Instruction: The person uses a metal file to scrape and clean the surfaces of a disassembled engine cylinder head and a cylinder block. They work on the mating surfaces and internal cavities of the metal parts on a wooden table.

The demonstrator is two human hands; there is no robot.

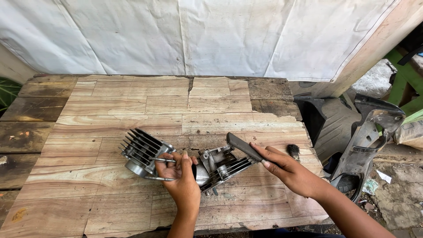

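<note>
- Engine cylinder assembly [185,163] lies on its side on the wooden table [132,105], near the front edge, about mid-width.
- Long axis runs left to right along the front edge. The finned cylinder block [142,150] forms the left end, its open bore facing down-left; the cylinder head [222,165] forms the right end.
- Long studs [161,160] bridge the gap between block and head.
- Left hand [181,176]: fingers curled around the studs and the middle of the assembly, gripping it from the front. The palm hides the joint between the two parts.
- Right hand [288,169]: fingers pressed together around a dark flat tool [242,146], possibly a file or brush handle; hard to tell. Its far end points up-left, above the head; contact cannot be confirmed.
- A small dark brush [293,151] lies just behind the right hand near the table's right edge, partly hidden.
- Off the right edge: black plastic scooter body panels [365,132] on the ground, partly cut off.
- White tarp [211,35] hangs behind the table's back edge.
- Both forearms are cut off by the bottom of the view.
</note>
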